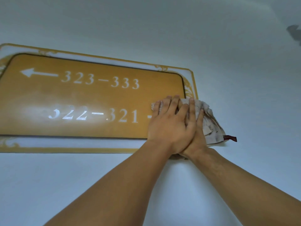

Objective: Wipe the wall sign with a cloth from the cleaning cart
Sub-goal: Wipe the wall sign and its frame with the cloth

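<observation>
A golden wall sign (91, 97) with white room numbers and an ornate pale border hangs on the white wall. A crumpled pale cloth (210, 124) with a dark red tag lies against the sign's lower right corner. My left hand (169, 123) lies flat with straight fingers, on top of my right hand (196, 128). Both hands press the cloth against the sign. My right hand is partly hidden under the left; its fingers reach up over the cloth.
Plain white wall (244, 70) surrounds the sign on all sides. A bright glare patch sits over the lower numbers. A dark grey object (294, 33) shows at the far right edge.
</observation>
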The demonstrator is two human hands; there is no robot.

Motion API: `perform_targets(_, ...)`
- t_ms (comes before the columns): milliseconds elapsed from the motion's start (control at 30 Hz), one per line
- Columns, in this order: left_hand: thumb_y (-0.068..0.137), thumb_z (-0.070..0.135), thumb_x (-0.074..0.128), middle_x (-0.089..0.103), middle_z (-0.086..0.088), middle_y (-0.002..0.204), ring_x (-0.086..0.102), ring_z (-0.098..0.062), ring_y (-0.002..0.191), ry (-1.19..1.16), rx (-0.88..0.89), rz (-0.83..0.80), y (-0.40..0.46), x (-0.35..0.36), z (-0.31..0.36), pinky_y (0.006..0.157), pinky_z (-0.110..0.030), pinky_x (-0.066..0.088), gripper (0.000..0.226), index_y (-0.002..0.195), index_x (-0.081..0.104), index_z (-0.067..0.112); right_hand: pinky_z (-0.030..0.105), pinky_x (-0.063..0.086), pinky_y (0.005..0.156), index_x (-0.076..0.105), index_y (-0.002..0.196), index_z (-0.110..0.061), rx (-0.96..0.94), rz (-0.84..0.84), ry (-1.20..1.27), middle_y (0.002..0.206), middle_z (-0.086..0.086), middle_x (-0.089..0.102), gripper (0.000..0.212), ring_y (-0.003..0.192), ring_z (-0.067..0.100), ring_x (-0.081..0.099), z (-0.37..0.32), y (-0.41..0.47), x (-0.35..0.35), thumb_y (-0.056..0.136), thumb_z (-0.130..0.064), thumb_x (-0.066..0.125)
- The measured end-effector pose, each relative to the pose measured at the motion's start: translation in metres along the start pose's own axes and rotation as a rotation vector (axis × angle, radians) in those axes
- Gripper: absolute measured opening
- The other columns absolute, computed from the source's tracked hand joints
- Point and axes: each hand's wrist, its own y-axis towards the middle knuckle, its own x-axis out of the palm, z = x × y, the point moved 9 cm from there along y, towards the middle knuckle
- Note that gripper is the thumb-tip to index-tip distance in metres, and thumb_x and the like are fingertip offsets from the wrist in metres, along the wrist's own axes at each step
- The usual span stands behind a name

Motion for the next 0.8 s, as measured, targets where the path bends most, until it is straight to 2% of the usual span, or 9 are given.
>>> perform_targets(133, 0.092, 0.045, 0.022, 0.018, -0.002, 0.165, 0.004, -0.02, 0.152, 0.035, -0.023, -0.001, -0.013, 0.0, 0.0, 0.122, -0.045, 0.002, 0.059, 0.148, 0.035, 0.029, 0.069, 0.002, 0.116, -0.026, 0.155, -0.026, -0.079, 0.032, 0.023, 0.168, 0.012, -0.02, 0.091, 0.149, 0.045, -0.025, -0.007, -0.009, 0.001, 0.08, -0.068, 0.002)
perform_targets(300, 0.088, 0.044, 0.025, 0.019, -0.001, 0.165, 0.007, -0.019, 0.152, 0.069, -0.092, 0.051, -0.034, -0.003, -0.002, 0.122, -0.045, 0.004, 0.064, 0.15, 0.031, 0.028, 0.072, -0.001, 0.114, -0.025, 0.156, -0.027, -0.177, 0.109, 0.153, 0.169, 0.011, -0.017, 0.09, 0.147, 0.047, -0.028, -0.019, -0.023, -0.007, 0.076, -0.065, -0.009)
perform_targets(433, 0.086, 0.041, 0.026, 0.02, 0.0, 0.164, 0.007, -0.017, 0.152, 0.061, -0.149, 0.099, -0.051, -0.005, 0.001, 0.122, -0.044, 0.006, 0.066, 0.151, 0.032, 0.027, 0.073, -0.002, 0.113, -0.026, 0.155, -0.025, -0.252, 0.174, 0.2, 0.169, 0.011, -0.014, 0.089, 0.147, 0.048, -0.027, -0.024, -0.032, -0.01, 0.084, -0.064, 0.009)
perform_targets(567, 0.085, 0.042, 0.023, 0.018, 0.0, 0.165, 0.003, -0.015, 0.152, 0.07, -0.188, 0.069, -0.054, -0.004, -0.003, 0.123, -0.042, 0.005, 0.069, 0.153, 0.028, 0.031, 0.074, -0.003, 0.112, -0.028, 0.154, -0.025, -0.271, 0.198, 0.229, 0.169, 0.009, -0.017, 0.096, 0.147, 0.05, -0.026, -0.026, -0.033, -0.011, 0.089, -0.068, 0.029)
perform_targets(700, 0.085, 0.042, 0.022, 0.02, 0.001, 0.164, 0.003, -0.015, 0.152, 0.065, -0.191, 0.062, -0.051, -0.005, -0.006, 0.122, -0.043, 0.007, 0.07, 0.154, 0.026, 0.032, 0.078, -0.003, 0.109, -0.029, 0.154, -0.025, -0.283, 0.22, 0.207, 0.168, 0.012, -0.018, 0.105, 0.146, 0.055, -0.023, -0.029, -0.026, -0.01, 0.086, -0.075, 0.032)
perform_targets(800, 0.084, 0.047, 0.022, 0.017, 0.003, 0.165, -0.001, -0.016, 0.152, 0.089, -0.207, 0.009, -0.043, -0.002, -0.015, 0.122, -0.045, 0.009, 0.07, 0.153, 0.023, 0.037, 0.079, -0.001, 0.107, -0.032, 0.152, -0.023, -0.298, 0.205, 0.169, 0.167, 0.014, -0.021, 0.111, 0.144, 0.057, -0.023, -0.03, -0.021, -0.009, 0.08, -0.082, 0.028)
